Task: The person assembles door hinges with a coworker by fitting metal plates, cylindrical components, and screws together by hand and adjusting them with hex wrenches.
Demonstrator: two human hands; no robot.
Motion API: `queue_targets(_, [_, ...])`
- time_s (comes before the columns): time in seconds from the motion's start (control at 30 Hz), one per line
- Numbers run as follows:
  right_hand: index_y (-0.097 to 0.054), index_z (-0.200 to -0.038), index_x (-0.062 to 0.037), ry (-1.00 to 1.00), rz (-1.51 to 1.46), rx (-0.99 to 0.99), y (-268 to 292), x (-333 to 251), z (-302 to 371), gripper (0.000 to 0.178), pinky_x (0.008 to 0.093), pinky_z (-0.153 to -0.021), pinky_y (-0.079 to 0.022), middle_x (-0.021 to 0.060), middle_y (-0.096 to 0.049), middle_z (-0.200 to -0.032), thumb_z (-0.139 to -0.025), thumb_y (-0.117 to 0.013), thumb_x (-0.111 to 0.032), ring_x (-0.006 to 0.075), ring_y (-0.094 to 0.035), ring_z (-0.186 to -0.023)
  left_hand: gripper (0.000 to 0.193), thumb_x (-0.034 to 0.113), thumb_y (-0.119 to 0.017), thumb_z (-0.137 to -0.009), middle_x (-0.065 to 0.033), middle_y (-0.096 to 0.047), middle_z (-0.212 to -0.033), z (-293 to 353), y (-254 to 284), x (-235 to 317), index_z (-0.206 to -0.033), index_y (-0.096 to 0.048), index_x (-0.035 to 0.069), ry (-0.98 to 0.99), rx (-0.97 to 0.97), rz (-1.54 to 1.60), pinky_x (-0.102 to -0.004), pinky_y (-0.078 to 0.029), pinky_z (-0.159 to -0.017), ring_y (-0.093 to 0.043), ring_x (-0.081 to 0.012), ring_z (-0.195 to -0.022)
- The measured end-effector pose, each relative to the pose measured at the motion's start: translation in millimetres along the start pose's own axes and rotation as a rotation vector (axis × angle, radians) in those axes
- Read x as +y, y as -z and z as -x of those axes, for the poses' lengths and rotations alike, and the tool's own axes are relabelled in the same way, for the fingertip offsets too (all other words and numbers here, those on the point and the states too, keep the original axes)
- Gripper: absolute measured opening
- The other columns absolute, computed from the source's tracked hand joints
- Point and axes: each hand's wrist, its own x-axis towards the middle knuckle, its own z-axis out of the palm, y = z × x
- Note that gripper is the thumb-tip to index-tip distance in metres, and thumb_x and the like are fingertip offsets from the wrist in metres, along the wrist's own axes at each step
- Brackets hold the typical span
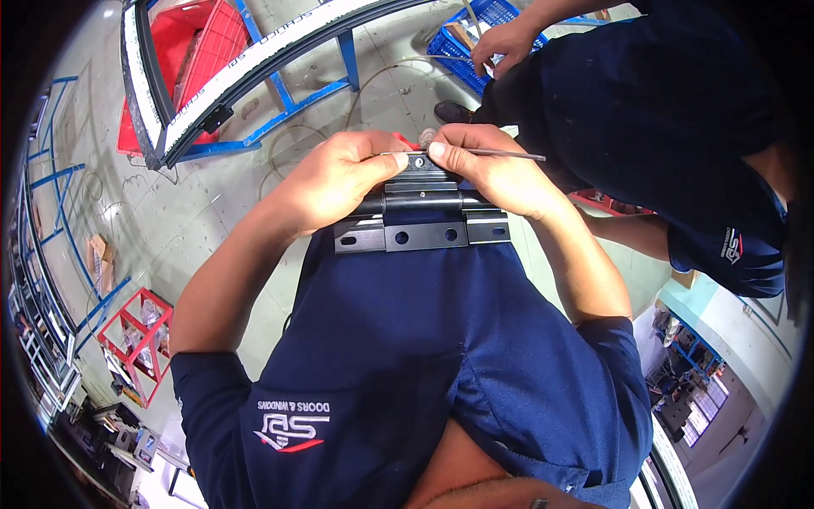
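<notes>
A black metal door hinge (424,204) with a round barrel and several holes in its plates is held up before my body. My left hand (343,180) is closed on its upper left part, the thumb pressing near the top edge. My right hand (496,174) grips the upper right part, its thumb close to the left one. A thin metal rod (513,154) sticks out to the right from under my right thumb; its other end is hidden by the fingers. Something small and red shows behind the left fingertips, too covered to name.
A long frame (254,64) with white film rests on blue metal stands (297,106) ahead. A red crate (199,51) stands beneath it. A co-worker (627,110) bends close on the right, one hand by a blue basket (454,51). At left is a red rack (140,339).
</notes>
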Motion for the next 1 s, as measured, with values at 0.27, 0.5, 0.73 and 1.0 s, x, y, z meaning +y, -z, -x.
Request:
queue_targets(0.27, [-0.072,-0.103,-0.0045,-0.045,-0.06,-0.041,0.4,10.3,0.7,0.043,0.0291,-0.072,-0.045,0.0014,-0.065,-0.08,-0.104,-0.058,-0.045,0.0094,-0.056,-0.076,0.032,0.027,-0.06,-0.103,-0.0032,-0.072,-0.094,0.2,-6.1,0.2,-0.118,-0.071,0.0,0.026,0.04,-0.013,-0.0273,-0.05,-0.08,-0.061,-0.0096,-0.083])
queue_targets(0.5, [-0.071,-0.104,-0.0043,-0.048,-0.061,-0.048,-1.0,10.0,3.7,0.041,0.0287,-0.071,-0.045,0.0009,-0.064,-0.08,-0.105,-0.057,-0.043,0.009,-0.056,-0.077,0.032,0.027,-0.061,-0.103,-0.003,-0.071,-0.093,-0.2,-6.7,-0.3,-0.117,-0.071,0.0,0.045,0.025,-0.013,-0.0274,-0.05,-0.079,-0.061,-0.0094,-0.084])
queue_targets(0.73, [-0.069,-0.099,-0.0036,-0.065,-0.132,-0.027,-0.7,2.0,6.4,0.037,0.0295,-0.071,-0.046,0.0011,-0.063,-0.08,-0.106,-0.057,-0.038,0.0097,-0.055,-0.076,0.031,0.026,-0.059,-0.104,-0.0034,-0.071,-0.095,-3.8,-7.8,-4.2,-0.116,-0.069,-0.001,-0.032,-0.012,-0.012,-0.0282,-0.05,-0.081,-0.062,-0.0096,-0.087])
queue_targets(1.0, [-0.065,-0.104,-0.0003,0.456,0.318,0.159,9.3,-27.5,28.4,0.022,0.0342,-0.071,-0.05,0.0099,-0.067,-0.091,-0.096,-0.068,-0.02,0.0216,-0.065,-0.082,0.024,0.003,-0.065,-0.098,-0.0097,-0.07,-0.108,24.2,-10.9,26.2,-0.121,-0.064,-0.001,-0.327,0.055,-0.176,-0.0303,-0.053,-0.087,-0.067,-0.0152,-0.098])
